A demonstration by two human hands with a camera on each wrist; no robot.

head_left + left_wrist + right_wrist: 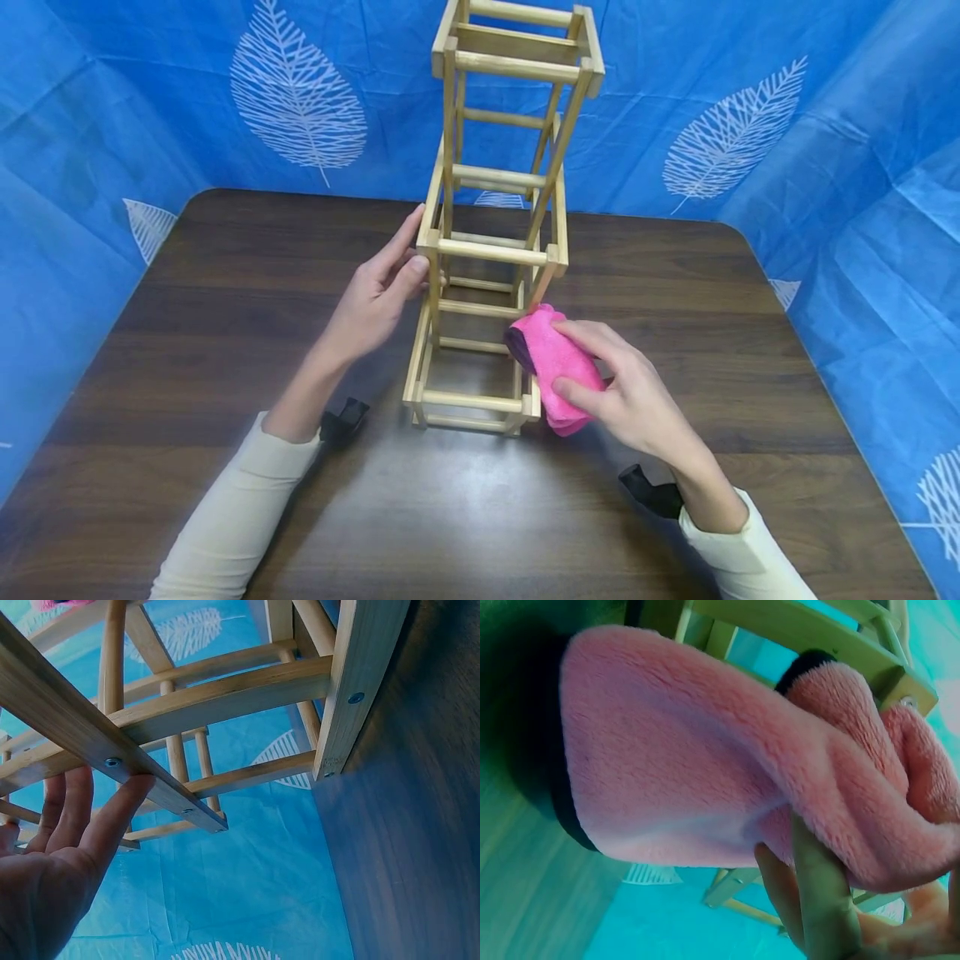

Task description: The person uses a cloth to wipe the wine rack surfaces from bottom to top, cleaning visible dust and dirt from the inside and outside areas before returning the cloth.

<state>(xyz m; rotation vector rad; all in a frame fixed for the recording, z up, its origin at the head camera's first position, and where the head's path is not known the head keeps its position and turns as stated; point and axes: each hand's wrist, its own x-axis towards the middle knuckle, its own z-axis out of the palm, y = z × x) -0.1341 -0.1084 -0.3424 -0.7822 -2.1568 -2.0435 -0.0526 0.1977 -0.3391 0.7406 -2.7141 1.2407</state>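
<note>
A tall rack of pale wooden bars (491, 249) stands upright on the dark table, with several open tiers. My left hand (367, 304) holds it by the left side at the middle tier, thumb at the front corner and index finger along the side bar. In the left wrist view, fingertips of the left hand (67, 847) reach round a screwed wooden bar (82, 735). My right hand (633, 392) grips a folded pink plush cloth (558, 367) with dark edging, held against the rack's lower right side. In the right wrist view the cloth (667, 742) covers part of the rack.
The brown wood-grain table (225, 350) extends around the rack. Behind and at both sides hangs a blue cloth backdrop (397, 100) with white leaf prints. The rack's top tier rises well above the table, in front of the backdrop. Black straps sit at both wrists.
</note>
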